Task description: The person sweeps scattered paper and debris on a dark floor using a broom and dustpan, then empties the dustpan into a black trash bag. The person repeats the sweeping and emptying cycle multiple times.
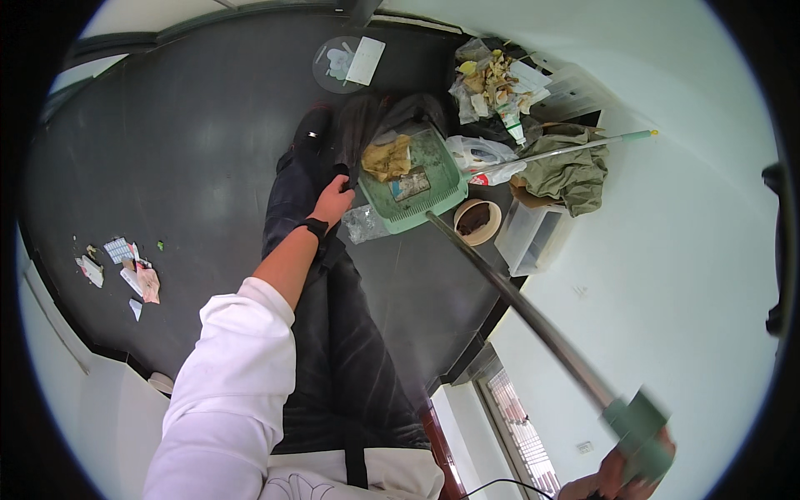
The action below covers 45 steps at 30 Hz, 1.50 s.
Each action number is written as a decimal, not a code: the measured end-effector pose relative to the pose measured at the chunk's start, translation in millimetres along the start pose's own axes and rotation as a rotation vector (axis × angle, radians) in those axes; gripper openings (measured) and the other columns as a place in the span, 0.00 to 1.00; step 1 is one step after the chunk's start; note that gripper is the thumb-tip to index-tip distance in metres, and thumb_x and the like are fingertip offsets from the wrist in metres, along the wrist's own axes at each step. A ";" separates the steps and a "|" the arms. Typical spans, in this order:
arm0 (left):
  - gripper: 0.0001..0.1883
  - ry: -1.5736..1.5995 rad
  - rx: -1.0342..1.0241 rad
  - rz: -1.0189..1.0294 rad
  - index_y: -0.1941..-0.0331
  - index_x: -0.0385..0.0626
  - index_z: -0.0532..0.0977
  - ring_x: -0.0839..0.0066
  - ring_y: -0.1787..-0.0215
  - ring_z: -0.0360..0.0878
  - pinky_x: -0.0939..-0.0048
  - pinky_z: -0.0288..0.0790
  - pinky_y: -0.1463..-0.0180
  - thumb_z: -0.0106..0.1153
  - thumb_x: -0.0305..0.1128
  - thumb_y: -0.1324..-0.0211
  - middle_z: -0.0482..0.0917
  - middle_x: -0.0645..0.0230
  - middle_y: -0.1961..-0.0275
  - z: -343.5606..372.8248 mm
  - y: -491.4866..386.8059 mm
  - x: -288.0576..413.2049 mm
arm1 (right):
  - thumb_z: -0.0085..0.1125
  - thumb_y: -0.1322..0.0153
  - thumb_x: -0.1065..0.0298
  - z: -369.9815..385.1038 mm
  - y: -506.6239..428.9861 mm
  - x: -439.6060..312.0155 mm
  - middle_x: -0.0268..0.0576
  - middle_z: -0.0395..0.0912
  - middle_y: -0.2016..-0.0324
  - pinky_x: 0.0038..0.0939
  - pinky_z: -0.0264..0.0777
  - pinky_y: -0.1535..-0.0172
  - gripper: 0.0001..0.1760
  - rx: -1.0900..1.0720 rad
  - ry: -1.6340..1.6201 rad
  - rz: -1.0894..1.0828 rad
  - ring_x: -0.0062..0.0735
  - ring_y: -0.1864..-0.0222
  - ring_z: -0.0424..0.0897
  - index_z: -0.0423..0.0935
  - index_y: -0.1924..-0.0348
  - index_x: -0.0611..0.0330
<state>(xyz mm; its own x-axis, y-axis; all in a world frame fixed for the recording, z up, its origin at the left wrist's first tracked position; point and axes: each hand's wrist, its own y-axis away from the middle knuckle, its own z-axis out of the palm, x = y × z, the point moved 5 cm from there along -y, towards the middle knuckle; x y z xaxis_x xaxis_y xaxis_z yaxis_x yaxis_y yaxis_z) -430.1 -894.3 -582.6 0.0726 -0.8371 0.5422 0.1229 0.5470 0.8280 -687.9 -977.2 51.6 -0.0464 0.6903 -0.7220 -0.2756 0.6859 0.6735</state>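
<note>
My right hand (640, 465), at the lower right, grips the green handle end of a long metal pole (525, 306). That pole runs down to a green long-handled dustpan (437, 206) with a toothed edge. In the pan lie a crumpled yellowish-brown paper (386, 157) and a dirty flat piece (410, 185). My left hand (331, 201), wearing a black wrist band, is closed on the gathered edge of a dark translucent plastic bag (356, 128). The pan's far side rests against or over this bag; the bag's mouth is partly hidden.
Litter (140, 275) lies on the dark floor at left. A trash heap (497, 81), a white plastic bag (478, 150), a beige bin (478, 222), clear plastic drawers (534, 237) and olive cloth (565, 165) line the right wall. Another metal pole (562, 150) crosses them. A clear disc (331, 65) lies ahead.
</note>
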 end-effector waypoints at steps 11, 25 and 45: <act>0.25 0.009 0.075 -0.070 0.38 0.34 0.65 0.75 0.69 0.76 0.72 0.72 0.62 0.55 0.29 0.37 0.75 0.61 0.58 0.0 6.8 11.9 | 0.63 0.27 0.54 -20.9 63.3 42.1 0.67 0.79 0.64 0.21 0.59 0.88 0.47 0.623 -0.108 -0.028 0.21 0.88 0.69 0.49 0.32 0.84; 0.27 0.003 0.084 -0.059 0.37 0.39 0.64 0.75 0.68 0.77 0.71 0.69 0.64 0.55 0.30 0.40 0.78 0.63 0.47 -7.0 3.4 15.6 | 0.64 0.28 0.52 -35.7 115.4 64.7 0.42 0.75 0.80 0.23 0.59 0.88 0.43 0.555 -0.153 0.025 0.18 0.89 0.66 0.56 0.36 0.80; 0.39 0.015 0.137 -0.091 0.28 0.47 0.48 0.74 0.62 0.79 0.69 0.68 0.59 0.56 0.33 0.40 0.74 0.61 0.43 -12.8 1.7 41.0 | 0.64 0.30 0.44 -43.9 176.7 79.6 0.38 0.73 0.83 0.24 0.66 0.85 0.26 0.571 -0.198 0.152 0.24 0.88 0.68 0.74 0.66 0.63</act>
<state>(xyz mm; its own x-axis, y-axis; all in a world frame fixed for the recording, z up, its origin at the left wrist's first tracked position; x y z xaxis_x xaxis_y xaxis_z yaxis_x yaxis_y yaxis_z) -414.2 -927.8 -560.8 0.0823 -0.8826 0.4629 -0.0069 0.4639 0.8858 -782.5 -811.2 106.2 0.1495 0.7821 -0.6049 0.2798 0.5534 0.7845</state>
